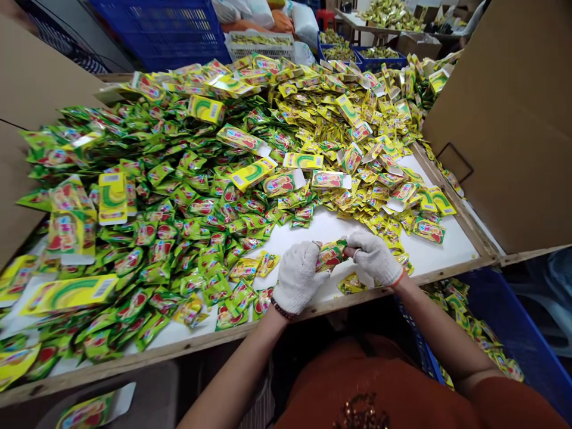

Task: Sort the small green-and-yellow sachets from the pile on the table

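At the near edge of the white table [330,229], our gloved left hand [297,277] and right hand [374,257] close from either side on a small bundle of sachets [330,255], held just above the bare surface. Both sets of fingers curl tight over its ends, so we cannot count the packets. A loose sachet [351,284] lies partly hidden beneath the right wrist. Beyond, the heap of sachets [179,196] runs past the left edge, its print too small to read. The blue crate [522,333] at right is cut off.

We see bright, even light overhead, soft shadows, sharp centre, wide-angle bending at the frame's edges, slight glare.
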The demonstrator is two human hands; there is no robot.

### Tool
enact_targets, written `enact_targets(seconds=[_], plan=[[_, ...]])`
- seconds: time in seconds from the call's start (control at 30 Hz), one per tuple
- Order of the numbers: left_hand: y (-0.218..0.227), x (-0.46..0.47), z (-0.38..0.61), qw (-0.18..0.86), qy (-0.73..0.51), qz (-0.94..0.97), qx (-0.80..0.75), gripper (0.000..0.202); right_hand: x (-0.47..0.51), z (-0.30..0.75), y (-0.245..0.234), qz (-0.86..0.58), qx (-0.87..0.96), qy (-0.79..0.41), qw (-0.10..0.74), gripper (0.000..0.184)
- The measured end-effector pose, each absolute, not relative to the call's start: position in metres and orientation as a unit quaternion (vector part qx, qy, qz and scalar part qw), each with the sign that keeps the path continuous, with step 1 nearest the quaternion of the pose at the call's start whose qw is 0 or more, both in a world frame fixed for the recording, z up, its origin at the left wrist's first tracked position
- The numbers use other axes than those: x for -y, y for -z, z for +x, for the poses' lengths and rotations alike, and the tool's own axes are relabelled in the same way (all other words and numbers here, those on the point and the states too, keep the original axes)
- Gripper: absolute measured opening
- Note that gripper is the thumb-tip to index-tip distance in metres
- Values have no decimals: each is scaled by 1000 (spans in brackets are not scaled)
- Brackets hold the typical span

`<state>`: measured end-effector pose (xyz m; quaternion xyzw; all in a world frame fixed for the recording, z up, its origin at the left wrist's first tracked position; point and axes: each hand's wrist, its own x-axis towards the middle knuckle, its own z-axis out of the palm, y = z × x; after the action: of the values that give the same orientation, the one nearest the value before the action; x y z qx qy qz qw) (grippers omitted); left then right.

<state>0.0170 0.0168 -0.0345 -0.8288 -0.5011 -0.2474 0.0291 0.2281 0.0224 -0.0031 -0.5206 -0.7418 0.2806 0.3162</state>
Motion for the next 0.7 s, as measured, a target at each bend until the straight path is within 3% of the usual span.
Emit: enact_targets(seconds=[0.13, 0.27, 0.37, 0.5, 0.57, 0.63, 0.7], plan=[[36, -14, 21, 22, 247, -826, 506, 39, -16, 215, 5, -497, 753, -306, 303, 19], [39, -16, 22, -27, 300, -780, 549, 46, -12, 209, -1, -508, 684, -405, 330, 26], [40, -13, 25, -129, 344, -755, 543, 52, -18, 211, -5, -495, 700, -427, 287, 22], [34, -9, 29, -297, 351, -727, 510, 32, -28, 217, -3, -450, 801, -322, 230, 17], [31, -6, 29, -394, 380, -665, 508, 31, -26, 217, 2, -445, 800, -290, 277, 17], [31, -3, 28, -474, 420, -579, 514, 38, -21, 213, 11, -480, 739, -279, 382, 20], [33, 2, 28, -517, 447, -520, 512, 45, -12, 208, 22, -518, 648, -331, 450, 27]])
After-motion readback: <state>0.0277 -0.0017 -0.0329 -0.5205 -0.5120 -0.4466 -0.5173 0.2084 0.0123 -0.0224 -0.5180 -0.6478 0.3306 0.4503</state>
